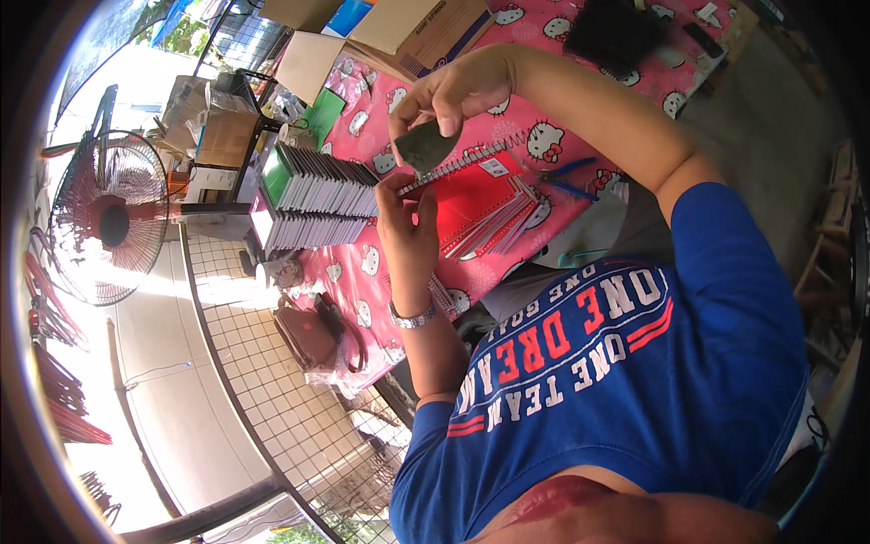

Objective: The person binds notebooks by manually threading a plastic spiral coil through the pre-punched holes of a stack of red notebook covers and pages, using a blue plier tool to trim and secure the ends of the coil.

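Note:
A red-covered notebook (471, 210) lies on the pink cartoon-print tablecloth, its loose sheets fanned toward me. Along its far edge runs a metal spiral coil (467, 161). My left hand (405, 222), with a watch on its wrist, closes its fingers around the coil's left end. Just above it, my right hand (458, 95) pinches a dark, flat, greenish-black piece (426, 147), whose kind I cannot make out. This piece hides part of the coil end. Blue-handled pliers (571, 177) rest to the right of the notebook.
Stacked spiral notebooks (317, 204) stand left of my left hand. Behind them sits an open cardboard box (421, 36). A standing fan (113, 218) is at far left. A brown bag (308, 335) lies at the table's left edge; a black item (616, 36) lies at the far right.

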Demonstrator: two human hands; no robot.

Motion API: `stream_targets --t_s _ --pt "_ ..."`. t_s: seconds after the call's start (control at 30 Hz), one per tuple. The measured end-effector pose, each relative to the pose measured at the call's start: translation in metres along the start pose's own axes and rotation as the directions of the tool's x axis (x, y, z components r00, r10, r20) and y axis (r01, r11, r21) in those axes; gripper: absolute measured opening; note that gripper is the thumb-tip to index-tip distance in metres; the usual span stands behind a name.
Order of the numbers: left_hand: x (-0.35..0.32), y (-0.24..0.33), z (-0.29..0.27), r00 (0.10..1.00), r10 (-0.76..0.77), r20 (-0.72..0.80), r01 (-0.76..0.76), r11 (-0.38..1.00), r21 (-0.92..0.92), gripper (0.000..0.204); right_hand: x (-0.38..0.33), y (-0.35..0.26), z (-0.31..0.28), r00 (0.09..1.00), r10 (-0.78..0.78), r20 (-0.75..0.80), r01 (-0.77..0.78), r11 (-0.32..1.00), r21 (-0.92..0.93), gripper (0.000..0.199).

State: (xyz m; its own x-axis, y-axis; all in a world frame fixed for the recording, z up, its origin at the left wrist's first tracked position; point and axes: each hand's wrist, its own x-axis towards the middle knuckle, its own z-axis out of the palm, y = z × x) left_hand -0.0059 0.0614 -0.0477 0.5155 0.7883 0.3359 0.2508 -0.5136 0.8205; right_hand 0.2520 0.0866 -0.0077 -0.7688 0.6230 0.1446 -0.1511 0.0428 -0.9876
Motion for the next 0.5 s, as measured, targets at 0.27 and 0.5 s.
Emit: stream_targets --t_s 0.27,0.5 --pt "0.005 0.011 0.005 1.0 -0.009 -0.029 0.007 0.999 -0.054 0.019 -0.093 0.178 -0.037 0.602 0.051 -0.797 -0.777 0.268 -0.57 0.042" --pt "-0.014 0.004 0.01 0.972 -0.168 -0.166 0.127 0.963 -0.236 0.025 -0.147 0.251 0.101 0.519 -0.265 -0.813 -0.777 0.248 -0.578 0.063"
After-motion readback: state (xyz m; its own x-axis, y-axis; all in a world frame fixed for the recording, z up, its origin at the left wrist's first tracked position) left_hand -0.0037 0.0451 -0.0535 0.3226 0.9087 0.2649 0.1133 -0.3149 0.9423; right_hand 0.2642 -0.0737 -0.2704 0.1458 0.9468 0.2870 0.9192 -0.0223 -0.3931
